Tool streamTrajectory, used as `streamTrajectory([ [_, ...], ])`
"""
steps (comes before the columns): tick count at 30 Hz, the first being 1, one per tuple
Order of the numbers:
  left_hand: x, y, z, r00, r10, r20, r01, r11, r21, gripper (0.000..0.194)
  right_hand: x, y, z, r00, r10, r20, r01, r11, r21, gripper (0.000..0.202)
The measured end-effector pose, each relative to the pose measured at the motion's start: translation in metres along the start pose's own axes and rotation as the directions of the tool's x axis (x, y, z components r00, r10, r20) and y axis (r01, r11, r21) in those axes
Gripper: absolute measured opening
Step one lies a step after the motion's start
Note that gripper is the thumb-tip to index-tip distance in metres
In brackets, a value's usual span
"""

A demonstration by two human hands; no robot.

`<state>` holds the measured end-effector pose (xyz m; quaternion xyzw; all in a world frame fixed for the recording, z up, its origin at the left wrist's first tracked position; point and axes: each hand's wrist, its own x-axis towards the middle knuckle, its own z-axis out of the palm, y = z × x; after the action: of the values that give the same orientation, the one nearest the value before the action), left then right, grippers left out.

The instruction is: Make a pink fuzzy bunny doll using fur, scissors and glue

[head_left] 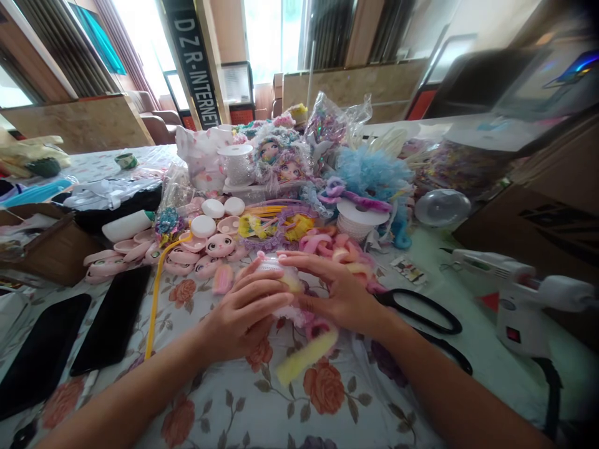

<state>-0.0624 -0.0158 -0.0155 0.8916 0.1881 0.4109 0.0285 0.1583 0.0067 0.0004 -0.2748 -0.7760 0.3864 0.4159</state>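
Between my two hands is a small fuzzy craft piece (pixel 291 284) in pale pink and yellow, with a whitish top. Most of it is covered by my fingers, so its exact kind is unclear. My left hand (pixel 248 308) is closed around its left side. From the right, my right hand (pixel 344 296) grips it, with fingers laid across the top and thumb lower down. A fluffy yellow strip (pixel 307 357) hangs or lies just below, beside a pinkish fuzzy loop. Pink doll-face pieces (pixel 221 246) and a small pink piece (pixel 223 279) lie near my left fingers.
Black-handled scissors (pixel 421 312) and a white glue gun (pixel 512 305) lie to the right. Two dark phones (pixel 110 318) are at left, near a yellow cord (pixel 156 299). Spools (pixel 362 218), pastel fluffy strips (pixel 337 246) and bagged trimmings crowd the back. Cardboard boxes (pixel 538 206) flank both sides.
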Motion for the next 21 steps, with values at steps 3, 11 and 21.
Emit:
streamTrajectory([
  [3,0.000,0.000,0.000,1.000,0.000,-0.001,0.000,1.000,0.011,0.036,-0.001,0.000,0.000,1.000,0.003,0.009,-0.003,1.000,-0.016,0.050],
  [11,-0.002,-0.002,0.000,1.000,-0.003,0.003,0.003,1.000,0.016,0.030,-0.006,-0.013,-0.014,1.000,0.012,-0.020,-0.016,0.970,-0.242,0.051],
  [21,-0.002,-0.003,0.001,1.000,-0.003,0.005,0.003,1.000,-0.001,0.027,-0.108,-0.013,-0.089,0.827,0.512,-0.231,-0.476,0.419,-0.774,0.022],
])
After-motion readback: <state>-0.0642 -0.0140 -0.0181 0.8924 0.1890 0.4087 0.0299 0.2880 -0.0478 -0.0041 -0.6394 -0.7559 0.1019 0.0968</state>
